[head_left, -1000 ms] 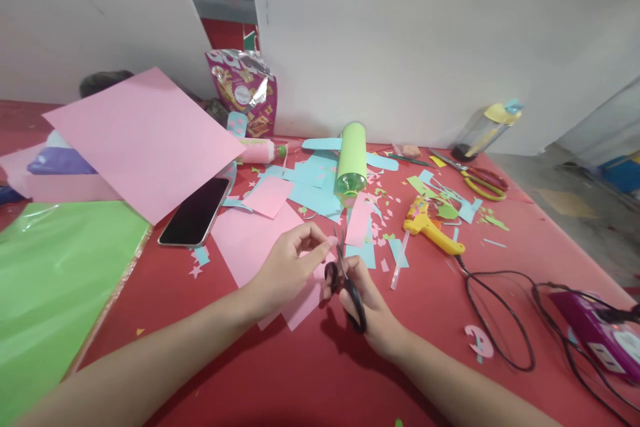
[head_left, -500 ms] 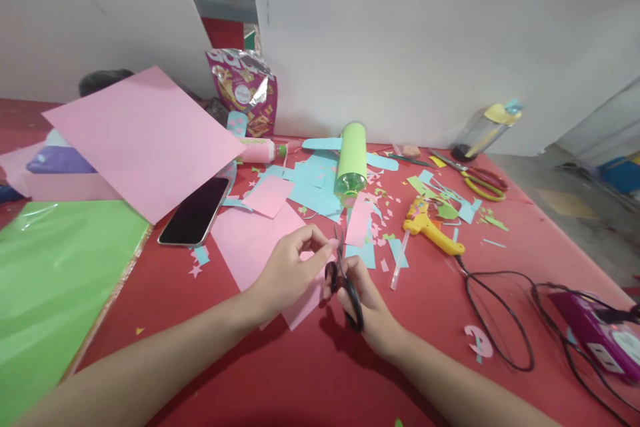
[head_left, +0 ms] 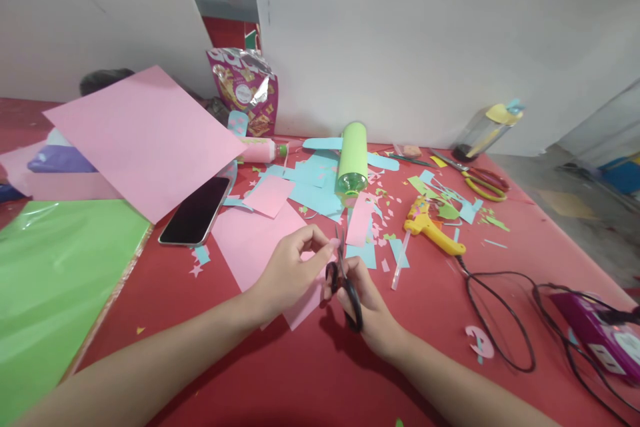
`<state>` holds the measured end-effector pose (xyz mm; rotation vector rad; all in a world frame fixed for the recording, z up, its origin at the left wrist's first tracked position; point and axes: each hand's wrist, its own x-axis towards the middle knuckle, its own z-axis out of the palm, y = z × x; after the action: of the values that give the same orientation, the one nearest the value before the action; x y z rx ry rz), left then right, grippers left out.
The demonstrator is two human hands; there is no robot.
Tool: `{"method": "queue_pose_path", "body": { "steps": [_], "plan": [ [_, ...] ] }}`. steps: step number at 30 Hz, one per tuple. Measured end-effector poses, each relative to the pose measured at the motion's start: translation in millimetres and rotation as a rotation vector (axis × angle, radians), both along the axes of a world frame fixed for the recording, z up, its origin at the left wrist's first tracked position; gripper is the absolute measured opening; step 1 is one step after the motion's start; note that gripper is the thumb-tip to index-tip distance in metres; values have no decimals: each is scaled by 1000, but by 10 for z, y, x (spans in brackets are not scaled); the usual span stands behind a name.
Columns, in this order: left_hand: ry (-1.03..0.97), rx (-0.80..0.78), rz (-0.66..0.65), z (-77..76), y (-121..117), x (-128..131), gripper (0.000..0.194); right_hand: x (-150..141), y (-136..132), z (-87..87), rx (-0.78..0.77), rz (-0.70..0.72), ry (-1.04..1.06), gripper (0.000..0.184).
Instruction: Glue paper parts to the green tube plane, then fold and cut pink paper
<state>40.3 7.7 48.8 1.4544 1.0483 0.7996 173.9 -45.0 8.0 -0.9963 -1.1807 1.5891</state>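
Between its thumb and fingers, my left hand [head_left: 295, 267] pinches a small piece of pink paper [head_left: 335, 242]. My right hand [head_left: 369, 307] grips black-handled scissors [head_left: 351, 297], their blades pointing away from me, slightly parted and right against the paper piece. Under my left hand lies a larger pink sheet [head_left: 245, 243] on the red table [head_left: 240, 380]. Just beyond the scissors is a pink paper strip [head_left: 359, 221] over blue paper. A green-wrapped bottle [head_left: 353, 157] with blue paper wings lies behind that, its clear neck towards me.
To the right lie a yellow glue gun [head_left: 434, 230] with a black cord, a purple power box [head_left: 595, 333] and yellow-and-red-handled tools [head_left: 485, 183]. On the left are a phone [head_left: 196, 212], a pink sheet [head_left: 150, 140] and a green sheet [head_left: 65, 267]. A snack bag [head_left: 247, 90] stands at the back.
Hands, scissors and paper piece hold almost the same position. The whole view has shifted very slightly.
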Motion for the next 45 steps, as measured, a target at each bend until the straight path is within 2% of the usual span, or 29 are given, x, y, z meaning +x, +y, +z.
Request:
{"method": "queue_pose_path", "body": {
  "steps": [12, 31, 45],
  "plan": [
    [-6, -17, 9, -2, -2, 8, 24, -6, -10, -5, 21, -16, -14, 33],
    [55, 53, 11, -19, 27, -18, 22, -17, -11, -9, -34, -27, -22, 37],
    [68, 82, 19, 2, 47, -26, 20, -14, -11, -32, -14, -37, -50, 36]
  ]
}}
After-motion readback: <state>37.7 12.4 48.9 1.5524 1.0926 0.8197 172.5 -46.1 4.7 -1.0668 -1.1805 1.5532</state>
